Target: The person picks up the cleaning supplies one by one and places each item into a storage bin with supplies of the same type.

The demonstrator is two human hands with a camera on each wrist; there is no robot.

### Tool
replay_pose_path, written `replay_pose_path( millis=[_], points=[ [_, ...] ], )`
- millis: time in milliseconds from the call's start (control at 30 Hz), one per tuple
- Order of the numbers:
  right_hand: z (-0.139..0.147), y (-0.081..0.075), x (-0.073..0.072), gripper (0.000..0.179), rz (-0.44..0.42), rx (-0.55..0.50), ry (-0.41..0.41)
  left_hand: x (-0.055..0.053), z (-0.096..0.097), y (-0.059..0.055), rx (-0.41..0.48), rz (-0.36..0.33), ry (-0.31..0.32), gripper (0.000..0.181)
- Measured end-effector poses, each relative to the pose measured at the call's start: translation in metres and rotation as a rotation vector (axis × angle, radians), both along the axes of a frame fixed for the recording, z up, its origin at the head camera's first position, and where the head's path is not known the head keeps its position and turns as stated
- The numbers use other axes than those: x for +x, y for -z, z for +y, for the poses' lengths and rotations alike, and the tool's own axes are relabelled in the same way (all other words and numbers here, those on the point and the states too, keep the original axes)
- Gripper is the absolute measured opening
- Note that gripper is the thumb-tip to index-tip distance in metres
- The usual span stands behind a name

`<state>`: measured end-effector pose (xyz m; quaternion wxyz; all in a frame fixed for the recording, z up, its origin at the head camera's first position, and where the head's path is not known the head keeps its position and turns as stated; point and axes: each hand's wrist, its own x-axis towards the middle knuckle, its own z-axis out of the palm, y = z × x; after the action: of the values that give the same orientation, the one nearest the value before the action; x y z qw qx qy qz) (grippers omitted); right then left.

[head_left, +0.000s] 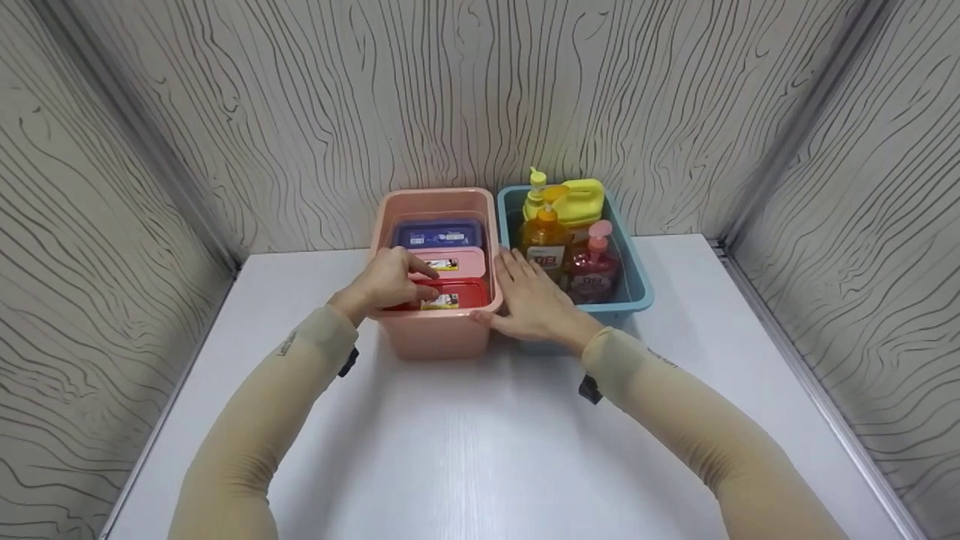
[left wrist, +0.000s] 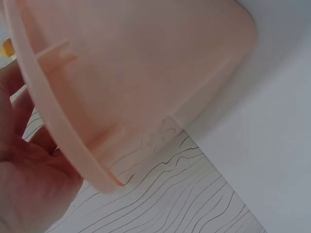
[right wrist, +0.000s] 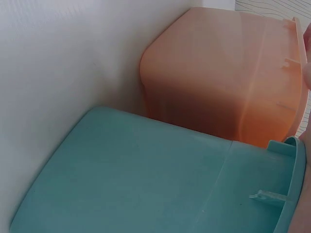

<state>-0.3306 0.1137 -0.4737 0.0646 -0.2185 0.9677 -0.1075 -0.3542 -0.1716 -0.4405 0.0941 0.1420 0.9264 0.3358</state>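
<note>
A pink plastic bin (head_left: 431, 334) holds a red box (head_left: 472, 292), a pink box (head_left: 469, 262) and a dark blue box (head_left: 420, 234), lined up front to back. My left hand (head_left: 384, 279) reaches over the bin's left rim, its thumb and index finger pinching the far edge of the red box; the left wrist view hides the fingertips behind the rim. Flat across the adjoining rims of the pink bin and the blue bin (head_left: 637, 300) lies my right hand (head_left: 536, 300), fingers extended and thumb touching the pink bin's front right corner.
In the blue bin stand an orange pump bottle (head_left: 546, 238), a dark red pump bottle (head_left: 592, 274), a yellow jug (head_left: 581, 202) and a yellow pump bottle (head_left: 535, 199). Both bins stand side by side on a white table (head_left: 465, 450), near the wood-grain back wall (head_left: 450, 90).
</note>
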Motion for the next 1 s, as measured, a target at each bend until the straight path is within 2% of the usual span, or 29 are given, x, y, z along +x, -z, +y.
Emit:
replay_pose_path(
  millis=[167, 400, 600, 867, 1000],
  points=[
    [0.002, -0.001, 0.001, 0.130, -0.002, 0.002, -0.012, 0.000, -0.001, 0.000, -0.011, 0.010, 0.018, 0.034],
    [0.005, -0.002, 0.000, 0.130, -0.002, -0.009, -0.005, 0.000, 0.001, -0.004, -0.075, 0.097, 0.092, 0.038],
    [0.009, -0.006, -0.004, 0.129, -0.019, -0.035, -0.006, 0.004, 0.000, -0.012, -0.120, 0.114, 0.092, 0.040],
    [0.018, -0.029, 0.001, 0.113, -0.074, -0.039, -0.050, 0.016, -0.012, -0.025, -0.200, 0.140, 0.084, 0.045],
    [0.027, -0.044, 0.006, 0.102, -0.099, -0.029, -0.046, 0.022, -0.021, -0.029, -0.203, 0.114, 0.069, 0.051]
  ],
)
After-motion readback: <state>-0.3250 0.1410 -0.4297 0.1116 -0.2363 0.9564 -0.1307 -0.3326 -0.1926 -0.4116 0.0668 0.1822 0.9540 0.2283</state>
